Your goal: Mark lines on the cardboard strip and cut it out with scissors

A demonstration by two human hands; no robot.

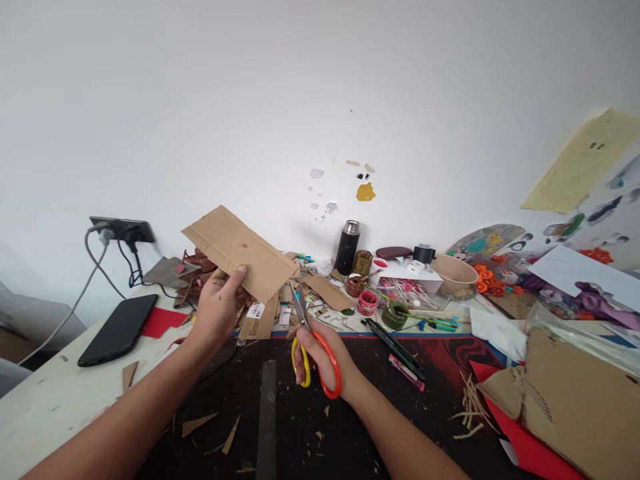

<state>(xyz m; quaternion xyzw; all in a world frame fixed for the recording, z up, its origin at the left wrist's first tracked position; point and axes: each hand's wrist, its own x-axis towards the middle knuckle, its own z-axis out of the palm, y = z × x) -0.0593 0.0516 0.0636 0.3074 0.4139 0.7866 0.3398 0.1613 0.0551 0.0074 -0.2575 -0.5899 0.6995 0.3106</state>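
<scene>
A flat, creased piece of brown cardboard (243, 250) is raised above the desk, tilted, its right end pointing down toward the middle. My left hand (223, 297) grips its lower edge, thumb on the near face and fingers behind. Scissors (301, 303) with one yellow and one red-orange handle are in my right hand (320, 353), fingers around the handles. Their blades point up beside the cardboard's right corner and look slightly parted; whether they touch it I cannot tell. Below lies a dark metal ruler (267, 413) on the black mat (300, 440).
Cardboard scraps (325, 291) litter the desk's back. A black flask (347, 247), paint jars (367, 303) and a beige bowl (455, 272) stand by the wall. A black phone (119, 330) lies left; a black cutter (395, 348) and large cardboard (583, 387) lie right.
</scene>
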